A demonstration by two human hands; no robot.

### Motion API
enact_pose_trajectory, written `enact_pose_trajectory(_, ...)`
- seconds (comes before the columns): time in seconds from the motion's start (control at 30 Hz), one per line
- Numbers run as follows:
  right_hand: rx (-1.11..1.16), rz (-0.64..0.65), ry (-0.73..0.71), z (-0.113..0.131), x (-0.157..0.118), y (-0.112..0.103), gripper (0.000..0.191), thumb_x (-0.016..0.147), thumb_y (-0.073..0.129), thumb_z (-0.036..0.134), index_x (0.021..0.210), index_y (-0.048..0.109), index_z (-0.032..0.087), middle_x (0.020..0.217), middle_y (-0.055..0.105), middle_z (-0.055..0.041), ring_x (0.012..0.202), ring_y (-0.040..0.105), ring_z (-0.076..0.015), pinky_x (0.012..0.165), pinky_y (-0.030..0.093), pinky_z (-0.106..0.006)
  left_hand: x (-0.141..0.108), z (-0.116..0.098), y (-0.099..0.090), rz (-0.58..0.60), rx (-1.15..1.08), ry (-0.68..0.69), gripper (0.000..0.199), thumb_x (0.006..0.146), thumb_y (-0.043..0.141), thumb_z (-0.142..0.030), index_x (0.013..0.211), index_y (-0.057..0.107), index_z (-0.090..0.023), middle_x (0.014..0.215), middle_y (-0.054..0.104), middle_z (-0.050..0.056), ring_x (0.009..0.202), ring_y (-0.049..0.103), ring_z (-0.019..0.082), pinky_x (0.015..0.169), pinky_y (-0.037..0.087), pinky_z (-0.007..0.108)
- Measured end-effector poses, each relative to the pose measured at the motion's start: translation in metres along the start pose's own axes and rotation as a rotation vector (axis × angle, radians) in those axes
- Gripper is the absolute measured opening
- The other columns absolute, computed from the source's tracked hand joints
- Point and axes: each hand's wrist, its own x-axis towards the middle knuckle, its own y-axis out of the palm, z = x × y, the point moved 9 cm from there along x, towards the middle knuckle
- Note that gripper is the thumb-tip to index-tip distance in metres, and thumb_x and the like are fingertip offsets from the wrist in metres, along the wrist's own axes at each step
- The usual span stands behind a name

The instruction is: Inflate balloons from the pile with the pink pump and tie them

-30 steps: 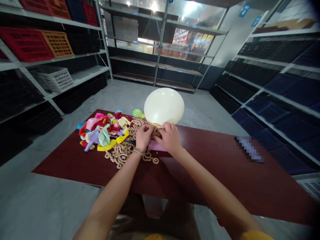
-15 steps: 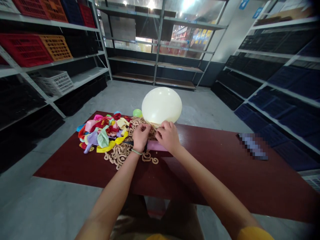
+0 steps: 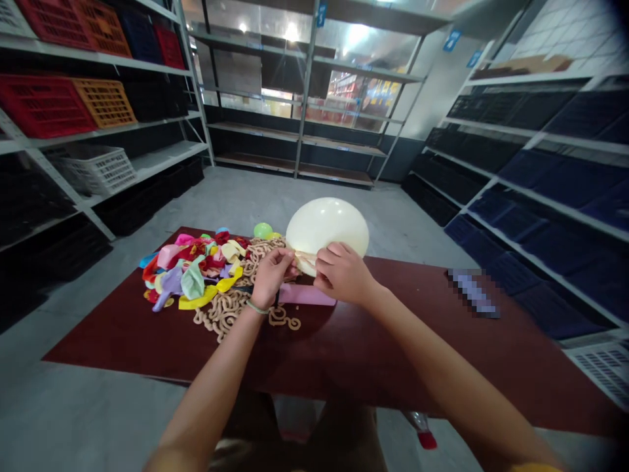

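A large, inflated pale yellow balloon (image 3: 328, 226) stands just beyond my hands. My left hand (image 3: 271, 275) pinches a thin, pale strip at the balloon's near side. My right hand (image 3: 344, 272) is closed at the other end of that strip, touching the balloon's lower front. Below the hands lies a pink cylinder (image 3: 307, 295) with a black part at its left. Tan, curled long balloons (image 3: 226, 314) are heaped beside and under my left hand. Left of them is a pile of colourful deflated balloons (image 3: 194, 278).
The dark red table (image 3: 393, 347) carries a pixelated flat object (image 3: 474, 293) at the right. A small green balloon (image 3: 263, 230) sits at the far edge. Shelves with crates (image 3: 46, 105) flank the table; a bottle with a red cap (image 3: 426, 439) is below its front edge.
My hands have moved apart, stretching the pale strip between them. The view has shifted, and the balloon appears lower and further right. The red-capped bottle has come into view.
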Motion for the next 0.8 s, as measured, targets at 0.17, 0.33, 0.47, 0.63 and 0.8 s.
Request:
enact_pose_trajectory(0.17,0.176,-0.092,0.092,-0.025,0.002,-0.049,0.021,0.079,0.045,0.016,0.062,0.057,0.021,0.073,0.054,-0.0042,0.077,0.041,-0.0194,0.074,0.035,-0.034,-0.008,-0.061,0.024,0.035,0.050,0.171,0.028,0.078,0.071,-0.042,0.084,0.063,-0.016,0.065,0.060,-0.001,0.050,0.055,0.008,0.053,0.051,0.022)
enact_pose_trajectory(0.33,0.174,-0.159,0.102,-0.048,-0.002,-0.082,0.024,0.081,0.042,0.013,0.062,0.053,0.021,0.075,0.053,-0.0039,0.077,0.041,-0.0185,0.076,0.035,-0.033,-0.019,-0.104,0.050,0.144,0.122,0.200,0.017,0.078,0.065,-0.027,0.092,0.068,-0.017,0.057,0.058,-0.002,0.044,0.052,0.009,0.045,0.046,0.021)
enact_pose_trajectory(0.47,-0.069,-0.138,0.043,-0.048,-0.003,-0.094,0.021,0.085,0.045,0.017,0.070,0.060,0.020,0.078,0.055,-0.0059,0.082,0.040,-0.0212,0.078,0.033,-0.036,-0.028,-0.109,0.065,0.254,0.247,0.147,0.028,0.076,0.059,-0.021,0.100,0.074,-0.019,0.053,0.058,-0.001,0.040,0.050,0.010,0.040,0.041,0.021)
enact_pose_trajectory(0.63,-0.237,-0.091,-0.001,-0.039,0.002,-0.101,0.025,0.093,0.041,0.024,0.084,0.065,0.022,0.093,0.061,-0.0077,0.091,0.041,-0.0247,0.081,0.029,-0.039,-0.038,-0.094,0.075,0.359,0.256,-0.026,0.047,0.073,0.059,-0.018,0.118,0.073,-0.020,0.052,0.059,0.000,0.038,0.049,0.010,0.039,0.042,0.022)
enact_pose_trajectory(0.8,-0.269,-0.124,0.006,-0.037,0.002,-0.105,0.026,0.095,0.039,0.023,0.088,0.064,0.022,0.099,0.063,-0.0072,0.092,0.041,-0.0254,0.080,0.029,-0.040,-0.045,-0.090,0.073,0.326,0.112,-0.104,0.034,0.074,0.059,-0.019,0.104,0.075,-0.020,0.053,0.056,-0.001,0.039,0.046,0.008,0.044,0.044,0.023)
